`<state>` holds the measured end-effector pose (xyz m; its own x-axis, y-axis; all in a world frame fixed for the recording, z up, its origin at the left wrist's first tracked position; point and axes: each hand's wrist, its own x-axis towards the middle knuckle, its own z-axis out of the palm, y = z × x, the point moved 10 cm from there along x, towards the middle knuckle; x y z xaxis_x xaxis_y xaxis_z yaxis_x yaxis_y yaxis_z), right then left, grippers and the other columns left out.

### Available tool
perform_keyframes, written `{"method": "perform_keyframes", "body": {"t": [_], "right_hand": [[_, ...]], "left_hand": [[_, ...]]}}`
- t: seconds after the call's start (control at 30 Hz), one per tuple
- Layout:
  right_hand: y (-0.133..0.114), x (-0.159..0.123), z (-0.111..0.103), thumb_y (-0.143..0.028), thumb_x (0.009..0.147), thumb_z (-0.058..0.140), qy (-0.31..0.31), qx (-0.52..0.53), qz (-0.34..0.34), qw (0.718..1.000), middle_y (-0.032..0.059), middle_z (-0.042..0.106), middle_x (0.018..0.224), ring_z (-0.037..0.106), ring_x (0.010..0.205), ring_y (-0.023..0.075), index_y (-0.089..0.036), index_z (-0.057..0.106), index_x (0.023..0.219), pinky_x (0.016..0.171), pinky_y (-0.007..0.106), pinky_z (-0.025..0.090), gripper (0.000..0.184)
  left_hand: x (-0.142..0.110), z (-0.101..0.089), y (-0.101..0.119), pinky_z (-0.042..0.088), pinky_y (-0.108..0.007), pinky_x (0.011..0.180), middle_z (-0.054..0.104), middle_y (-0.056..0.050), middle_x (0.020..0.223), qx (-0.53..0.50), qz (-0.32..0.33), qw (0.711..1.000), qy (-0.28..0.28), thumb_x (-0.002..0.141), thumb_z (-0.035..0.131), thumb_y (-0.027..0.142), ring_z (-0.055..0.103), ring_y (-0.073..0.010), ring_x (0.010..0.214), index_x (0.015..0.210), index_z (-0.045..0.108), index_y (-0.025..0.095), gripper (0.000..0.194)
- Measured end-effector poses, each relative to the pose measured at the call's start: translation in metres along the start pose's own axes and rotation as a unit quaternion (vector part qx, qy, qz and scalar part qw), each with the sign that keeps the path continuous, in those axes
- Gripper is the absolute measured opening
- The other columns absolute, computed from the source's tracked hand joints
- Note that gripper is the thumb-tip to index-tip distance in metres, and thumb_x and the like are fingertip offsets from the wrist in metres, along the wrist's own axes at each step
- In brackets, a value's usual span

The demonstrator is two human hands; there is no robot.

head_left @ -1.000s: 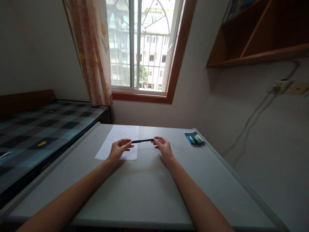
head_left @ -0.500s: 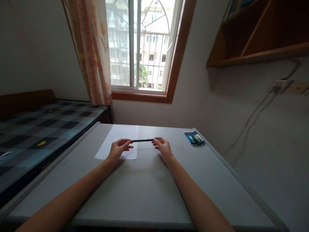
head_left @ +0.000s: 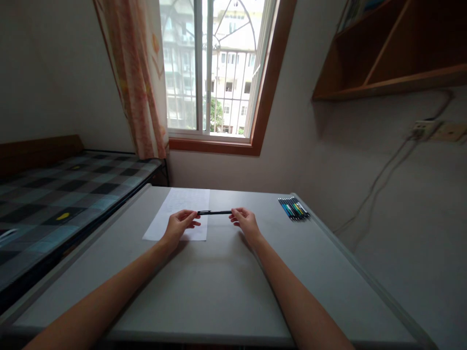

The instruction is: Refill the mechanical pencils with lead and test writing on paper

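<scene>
A slim black pen is held level above the table by its two ends, its clip showing toward the left end. My left hand pinches the left end between thumb and fingers, over a printed white sheet of paper. At the other end, my right hand is closed on the pen tip in a similar pinch, over bare tabletop. To the right of that hand, several pens with dark, blue and green parts lie side by side in a row.
The pale grey table stands below a barred window. On the left is a bed with a checked cover and a curtain. A wooden shelf and a socket with a cable are on the right wall.
The pen has turned about its long axis, so its clip now shows at the left. Both hands keep nearly the same place.
</scene>
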<state>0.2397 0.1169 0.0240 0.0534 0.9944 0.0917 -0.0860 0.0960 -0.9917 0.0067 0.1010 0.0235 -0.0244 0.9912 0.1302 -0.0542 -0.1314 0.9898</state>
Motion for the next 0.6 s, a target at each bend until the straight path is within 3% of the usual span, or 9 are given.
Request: {"method": "perform_keyframes", "body": {"t": [0.6], "right_hand": [[-0.0026, -0.0018, 0.0038, -0.055, 0.067, 0.056, -0.008, -0.043, -0.012, 0.999, 0.0042, 0.061, 0.059, 0.055, 0.055, 0.0120, -0.015, 0.055, 0.058, 0.052, 0.023, 0.041, 0.041]], "left_hand": [[0.0018, -0.0012, -0.0031, 0.046, -0.028, 0.059, 0.064, -0.006, 0.066, 0.015, -0.007, 1.000, 0.006, 0.069, 0.063, 0.046, 0.061, -0.0157, 0.057, 0.066, 0.060, 0.012, 0.035]]}}
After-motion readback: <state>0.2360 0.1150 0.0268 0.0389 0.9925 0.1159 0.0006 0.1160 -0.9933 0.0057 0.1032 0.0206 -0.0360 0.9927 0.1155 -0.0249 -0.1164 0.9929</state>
